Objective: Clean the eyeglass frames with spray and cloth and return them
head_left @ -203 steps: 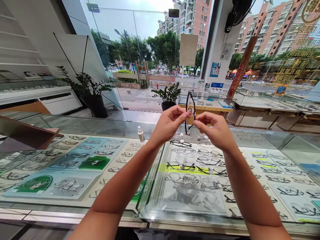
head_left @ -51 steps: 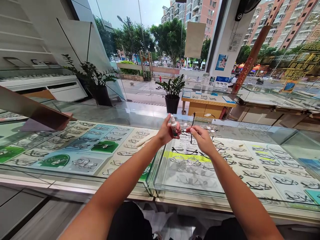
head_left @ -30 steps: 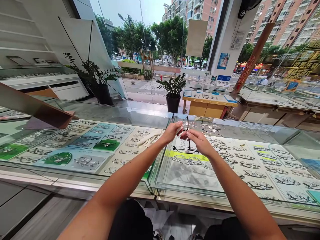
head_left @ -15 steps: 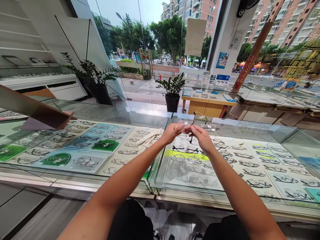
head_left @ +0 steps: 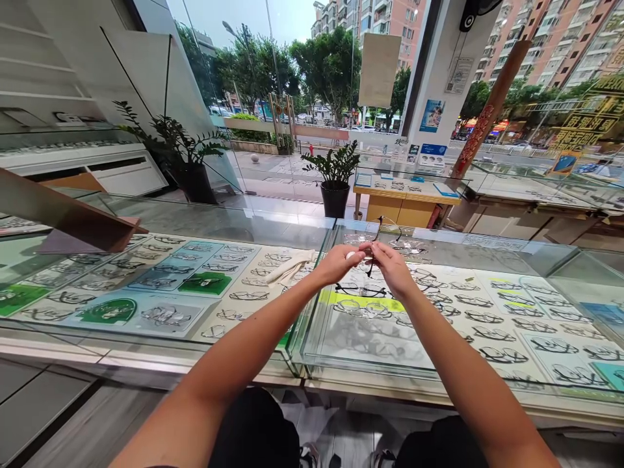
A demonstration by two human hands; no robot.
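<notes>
Above the right-hand glass display case, a pair of eyeglasses with thin dark temples is held up sideways. My right hand pinches it, fingers closed near the middle of the frame. From the other side my left hand is closed on the same eyeglasses, its fingertips meeting those of the right. A small white patch shows at the left thumb; I cannot make out what it is. One dark temple end hangs below the fingers, and most of the lenses are hidden. A crumpled cream cloth lies to the left of my hands.
Rows of eyeglasses fill the right glass case; more lie in the left case. A brown slanted board stands at far left. Beyond the counter are a potted plant and a wooden display table.
My left hand has shifted slightly, and its thumb now shows a larger white patch. The eyeglasses stay in both hands, with the lower temple end a little higher and further left.
</notes>
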